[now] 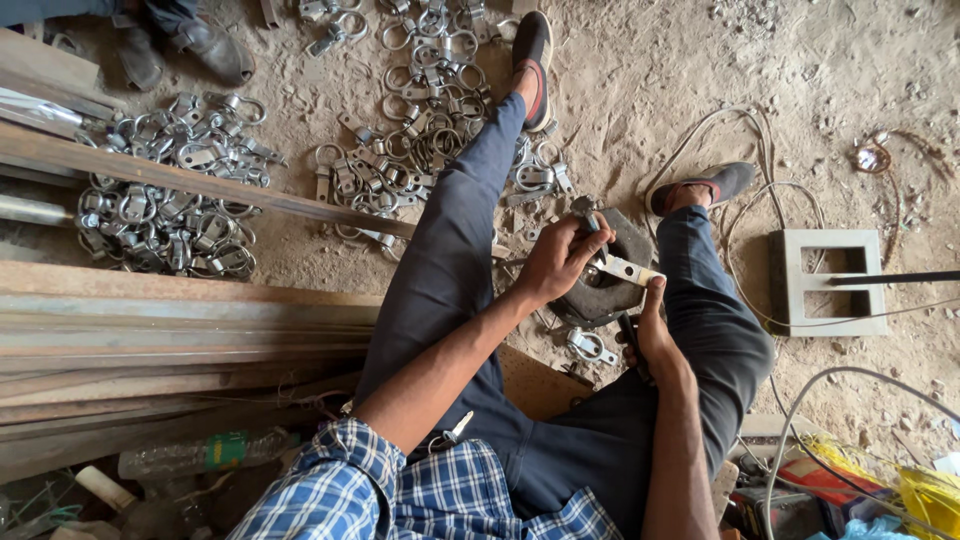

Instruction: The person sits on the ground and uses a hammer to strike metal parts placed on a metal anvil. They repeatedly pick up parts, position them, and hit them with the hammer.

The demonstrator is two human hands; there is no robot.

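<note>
**Seated worker fits a metal strip at a floor-level block**

A person in a blue checked shirt sits on the dirt floor, legs apart, working over a dark round block set between the knees. The left hand is closed around a small tool or part held at the block's upper edge; what it is cannot be made out. The right hand pinches the near end of a flat metal strip, which lies across the block's top.

Judged from the pose, the strip wants to stay flat and steady on the block, with the right-hand fingers kept clear of the spot the left hand is working.

Counted: one strip in hand, one block, one finished ring clamp lying just beside the right wrist. Two heaps of ring clamps, too many to count, lie on the floor, one left of the legs and another beyond the left knee. Long steel bars are stacked at left, and a grey hollow block sits at right amid white cables.
</note>
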